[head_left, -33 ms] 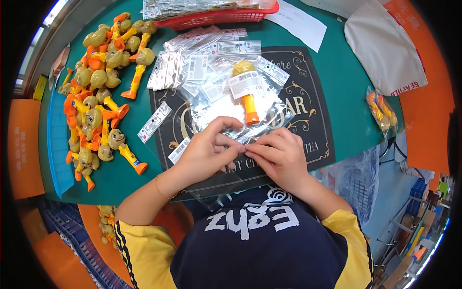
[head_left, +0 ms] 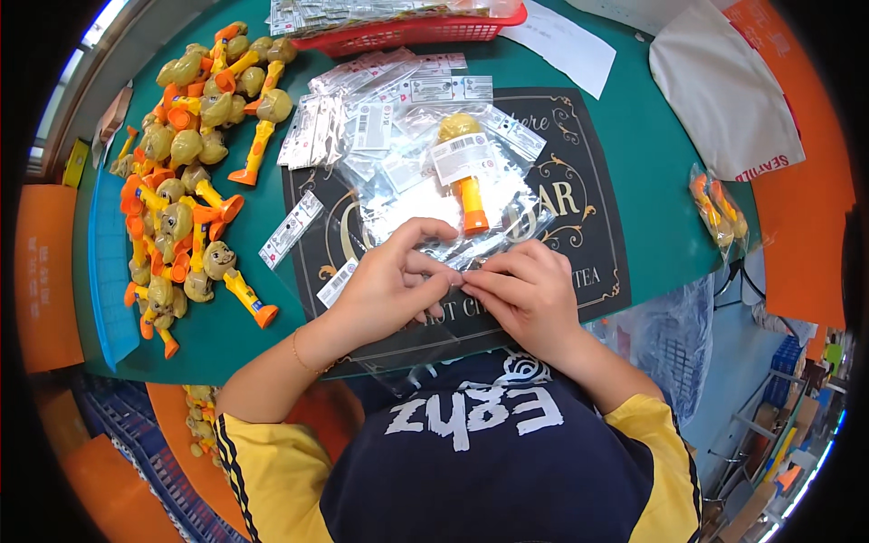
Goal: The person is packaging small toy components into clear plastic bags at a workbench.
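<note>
A yellow and orange figure-shaped toy (head_left: 472, 201) with a round olive-yellow head lies in front of me, partly covered by a white barcode label (head_left: 463, 159). Clear plastic bag film (head_left: 398, 213) surrounds it, though I cannot tell layers of film apart. At the film's near edge, my left hand (head_left: 398, 281) pinches with thumb and fingers. Almost touching it, my right hand (head_left: 529, 290) pinches the same edge; the fingertips hide the exact spot. Flat clear bags with printed headers (head_left: 312, 131) are heaped just beyond, and one printed strip (head_left: 291, 230) lies left of my left hand.
Several similar toys (head_left: 186, 145) are piled at the left beside a blue tray (head_left: 113, 271). A red basket (head_left: 407, 36) of packets stands at the back, near a white paper sheet (head_left: 566, 50). Bagged toys (head_left: 718, 208) lie at the right edge. A dark printed mat (head_left: 597, 244) covers the middle.
</note>
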`<state>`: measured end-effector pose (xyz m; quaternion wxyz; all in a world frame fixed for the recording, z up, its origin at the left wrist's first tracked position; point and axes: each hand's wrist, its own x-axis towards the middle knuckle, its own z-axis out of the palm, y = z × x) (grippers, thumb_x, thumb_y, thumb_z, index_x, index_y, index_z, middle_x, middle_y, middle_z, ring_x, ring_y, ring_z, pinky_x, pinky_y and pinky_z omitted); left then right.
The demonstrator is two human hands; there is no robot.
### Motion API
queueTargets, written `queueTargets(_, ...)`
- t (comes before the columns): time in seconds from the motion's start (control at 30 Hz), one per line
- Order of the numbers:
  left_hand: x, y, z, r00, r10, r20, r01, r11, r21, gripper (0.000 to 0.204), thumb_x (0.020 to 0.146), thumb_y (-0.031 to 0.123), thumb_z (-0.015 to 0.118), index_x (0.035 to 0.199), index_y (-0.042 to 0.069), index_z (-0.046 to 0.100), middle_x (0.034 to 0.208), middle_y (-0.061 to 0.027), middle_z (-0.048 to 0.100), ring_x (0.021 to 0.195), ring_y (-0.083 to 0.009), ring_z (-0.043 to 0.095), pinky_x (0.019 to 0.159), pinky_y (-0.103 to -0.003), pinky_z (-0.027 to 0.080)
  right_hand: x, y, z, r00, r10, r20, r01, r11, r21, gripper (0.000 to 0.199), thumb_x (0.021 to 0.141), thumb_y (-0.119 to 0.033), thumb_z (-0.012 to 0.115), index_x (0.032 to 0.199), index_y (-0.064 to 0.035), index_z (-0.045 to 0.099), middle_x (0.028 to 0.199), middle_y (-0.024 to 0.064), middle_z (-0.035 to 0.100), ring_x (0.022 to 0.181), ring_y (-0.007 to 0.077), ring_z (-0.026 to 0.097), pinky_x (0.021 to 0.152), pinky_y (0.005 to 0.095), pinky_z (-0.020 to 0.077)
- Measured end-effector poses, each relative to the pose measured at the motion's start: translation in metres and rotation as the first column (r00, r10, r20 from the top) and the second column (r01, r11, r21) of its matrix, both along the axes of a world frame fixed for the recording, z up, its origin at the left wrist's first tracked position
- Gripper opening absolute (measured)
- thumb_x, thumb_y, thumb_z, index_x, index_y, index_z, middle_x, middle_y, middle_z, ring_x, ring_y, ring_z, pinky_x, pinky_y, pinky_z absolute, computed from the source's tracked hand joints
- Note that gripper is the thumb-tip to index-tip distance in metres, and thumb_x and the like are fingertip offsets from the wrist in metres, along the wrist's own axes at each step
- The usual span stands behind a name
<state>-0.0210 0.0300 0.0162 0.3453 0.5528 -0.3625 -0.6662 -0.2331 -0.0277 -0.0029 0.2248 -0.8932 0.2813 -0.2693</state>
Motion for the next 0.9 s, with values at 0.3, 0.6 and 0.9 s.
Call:
queueTargets(0.3,0.004,-0.004,0.002,0.999,0.02,-0.041,-0.02,1.0,-0.003,0.047,0.095,0.001,0.059,0.139,0.007,0.042,0.099,-0.0113,0.072,0.069,-0.0105,0.068,0.054,-0.02,0.052,0.007,0.002,-0.005,1.0,0.03,-0.008,-0.031,0.994,-0.109,0.026,0.076,-0.014,0.076,0.101,-0.0193,0.074,0.096,-0.0091,0.067,0.092,0.0141,0.06,0.082,0.0374,0.0379)
queueTargets(0.6,0.007,-0.003,-0.004,0.998,0.055,-0.039,-0.055,0.998,0.0,0.045,0.093,0.0,0.059,0.135,0.007,0.045,0.096,-0.012,0.073,0.064,-0.0095,0.066,0.052,-0.019,0.05,-0.014,0.002,0.011,0.982,0.157,-0.104,-0.166,0.982,-0.087,0.021,0.076,-0.01,0.077,0.095,-0.0167,0.07,0.096,-0.0046,0.066,0.098,0.019,0.06,0.109,0.048,0.0304)
queueTargets(0.9,0.002,-0.004,0.001,0.998,0.018,-0.06,-0.019,1.0,-0.013,0.043,0.093,0.002,0.06,0.134,0.007,0.046,0.096,-0.0132,0.073,0.063,-0.0104,0.067,0.053,-0.019,0.052,-0.024,-0.004,0.017,0.997,0.038,0.066,-0.038,0.999,-0.005,0.02,0.076,-0.012,0.081,0.095,-0.0134,0.076,0.087,0.0002,0.068,0.084,0.0208,0.062,0.079,0.0363,0.046)
